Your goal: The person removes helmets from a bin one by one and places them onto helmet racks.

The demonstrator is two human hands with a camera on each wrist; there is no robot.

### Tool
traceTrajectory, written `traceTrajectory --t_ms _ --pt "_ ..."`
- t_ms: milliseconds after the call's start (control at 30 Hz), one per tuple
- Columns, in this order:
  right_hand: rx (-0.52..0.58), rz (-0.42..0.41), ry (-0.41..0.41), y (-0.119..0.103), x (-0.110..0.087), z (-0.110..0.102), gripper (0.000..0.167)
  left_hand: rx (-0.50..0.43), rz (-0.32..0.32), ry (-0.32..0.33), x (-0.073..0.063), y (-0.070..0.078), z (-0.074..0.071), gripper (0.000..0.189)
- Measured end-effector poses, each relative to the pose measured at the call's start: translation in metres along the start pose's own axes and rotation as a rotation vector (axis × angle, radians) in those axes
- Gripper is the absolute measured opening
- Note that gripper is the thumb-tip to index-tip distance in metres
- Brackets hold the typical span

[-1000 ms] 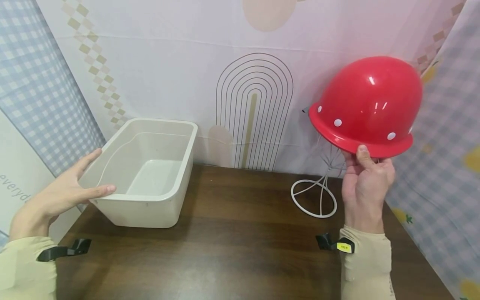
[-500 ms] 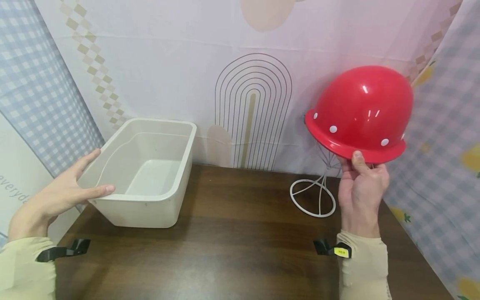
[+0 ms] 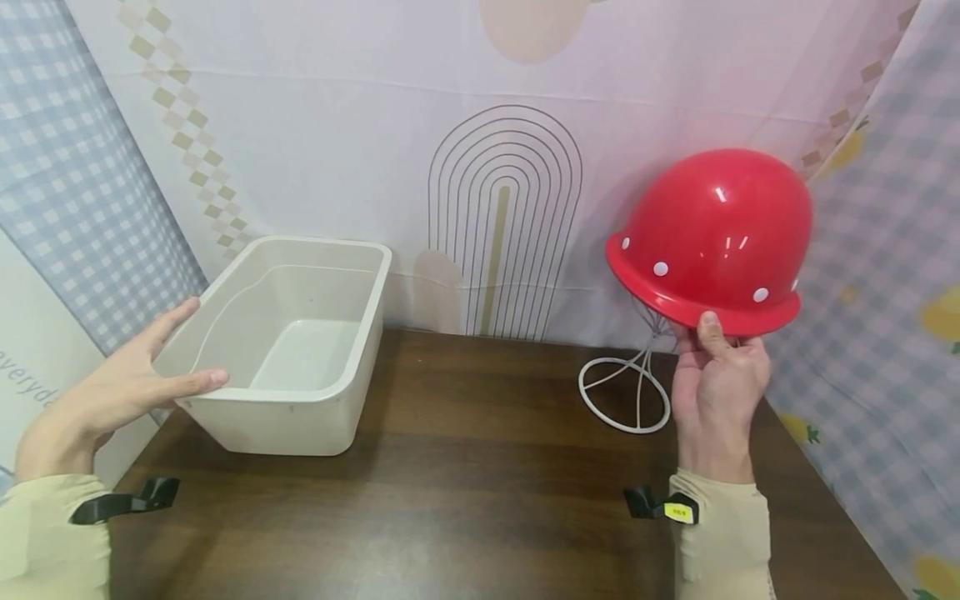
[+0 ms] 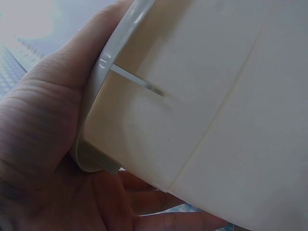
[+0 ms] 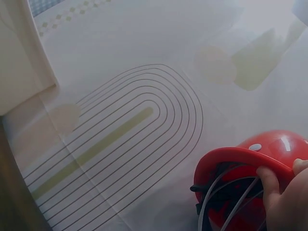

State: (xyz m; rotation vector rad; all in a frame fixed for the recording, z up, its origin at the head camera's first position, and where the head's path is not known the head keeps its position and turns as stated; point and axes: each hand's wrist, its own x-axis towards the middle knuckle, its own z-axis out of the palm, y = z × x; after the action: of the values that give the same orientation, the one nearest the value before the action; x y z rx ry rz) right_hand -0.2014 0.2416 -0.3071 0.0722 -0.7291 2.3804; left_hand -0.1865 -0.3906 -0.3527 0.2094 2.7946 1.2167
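Note:
The right hand [image 3: 718,387] grips the brim of a red hard hat [image 3: 716,242], thumb over the edge and other fingers underneath. The hat sits over the top of a white wire stand [image 3: 637,430]; in the right wrist view, curved wires [image 5: 208,195] and dark straps [image 5: 219,172] show beneath the brim. Whether the hat's weight rests on the stand cannot be told. At the left, the left hand [image 3: 123,387] holds the rim corner of a cream plastic bin [image 3: 288,425]. In the left wrist view its fingers [image 4: 154,202] lie along the bin's outer side.
Both the bin and the stand are on a dark brown wooden table [image 3: 450,500]. A patterned cloth [image 3: 337,150] hangs behind it. Checked cloths hang at either side, the right one [image 3: 892,400] close to the right hand.
The right hand has brought the hard hat down and slightly left, lower over the wire stand. The left hand and the bin stay in place.

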Motion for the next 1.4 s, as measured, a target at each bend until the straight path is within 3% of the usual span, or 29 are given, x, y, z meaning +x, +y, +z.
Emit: traceTrajectory --t_ms 633,933,1400 --pt "-0.029 -0.006 0.037 0.006 -0.006 -0.004 0.052 -0.010 0.010 0.007 0.000 0.002 0.000 0.116" --pt "-0.024 0.039 0.072 0.009 -0.011 -0.007 0.053 -0.023 0.013 0.007 0.000 0.002 0.000 0.116" --pt "-0.086 0.044 0.042 0.012 -0.015 -0.011 0.054 -0.058 0.006 0.000 0.000 0.000 -0.002 0.116"
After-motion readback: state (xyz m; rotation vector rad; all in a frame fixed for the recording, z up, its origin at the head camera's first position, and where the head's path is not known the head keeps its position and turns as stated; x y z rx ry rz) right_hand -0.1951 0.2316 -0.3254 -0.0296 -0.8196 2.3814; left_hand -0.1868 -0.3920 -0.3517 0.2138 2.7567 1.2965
